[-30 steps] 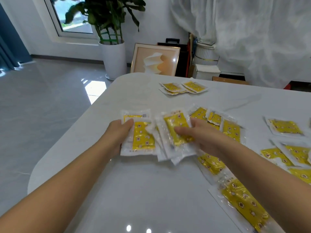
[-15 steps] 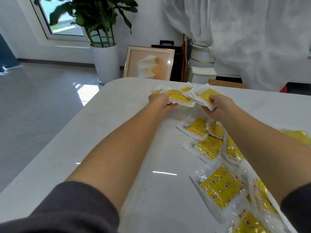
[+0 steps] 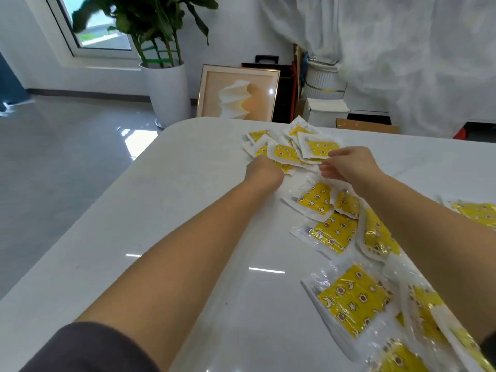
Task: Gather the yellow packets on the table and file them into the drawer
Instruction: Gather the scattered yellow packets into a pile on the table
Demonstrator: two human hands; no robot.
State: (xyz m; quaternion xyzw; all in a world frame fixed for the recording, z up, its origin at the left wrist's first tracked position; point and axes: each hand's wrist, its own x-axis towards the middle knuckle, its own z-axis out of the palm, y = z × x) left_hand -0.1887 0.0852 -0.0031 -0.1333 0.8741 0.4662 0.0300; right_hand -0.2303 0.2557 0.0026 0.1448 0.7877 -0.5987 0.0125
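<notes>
A fanned bunch of yellow packets [image 3: 285, 151] in clear wrappers lies at the far side of the white table [image 3: 174, 210]. My left hand [image 3: 264, 170] rests on the bunch's near left edge, fingers curled onto it. My right hand [image 3: 349, 163] pinches the top right packet [image 3: 318, 148] of the bunch between thumb and fingers. More yellow packets lie loose under and beside my right forearm: one [image 3: 315, 200] just behind the hands, one [image 3: 332, 232] in the middle, one [image 3: 351, 299] near me. No drawer is in view.
A potted plant in a white pot [image 3: 169, 95] and a framed picture [image 3: 239, 93] stand on the floor beyond the table's far edge. White curtains [image 3: 402, 49] hang at the back right. The table's rounded left edge borders a grey glossy floor [image 3: 53, 157].
Both hands carried the gathered packets from the near middle of the table out to the far packets and merged them. Since half a second ago the hands have barely moved.
</notes>
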